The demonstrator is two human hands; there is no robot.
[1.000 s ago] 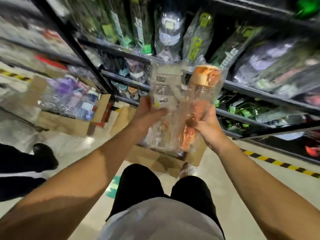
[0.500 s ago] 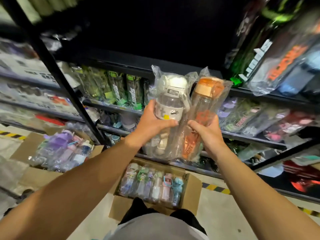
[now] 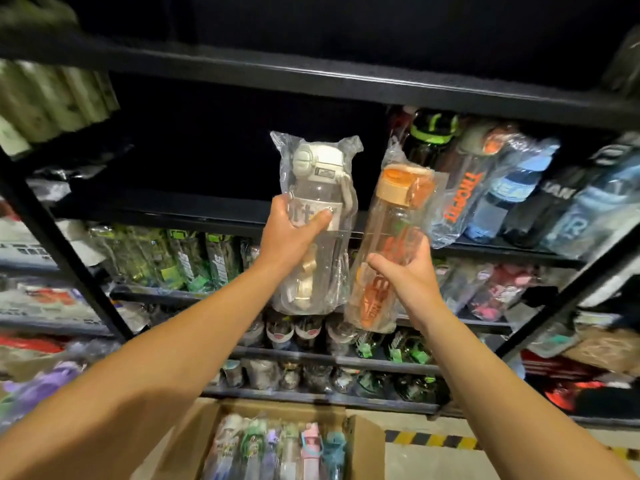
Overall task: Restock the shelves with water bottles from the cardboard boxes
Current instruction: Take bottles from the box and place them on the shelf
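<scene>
A clear water bottle with a white lid point(image 3: 317, 188), sealed in a crinkled plastic bag, is held upright in front of the dark shelf point(image 3: 194, 206), its lid level with the bare stretch of that shelf. Just to its right, a clear bottle with an orange lid point(image 3: 391, 237), also bagged, leans with its top to the right, orange lettering running down its side. The 2 bags look apart, though the clear plastic makes that hard to judge. Below, an open cardboard box point(image 3: 363, 441) on the floor holds a row of bagged bottles point(image 3: 277, 445) with pastel lids, lying side by side.
</scene>
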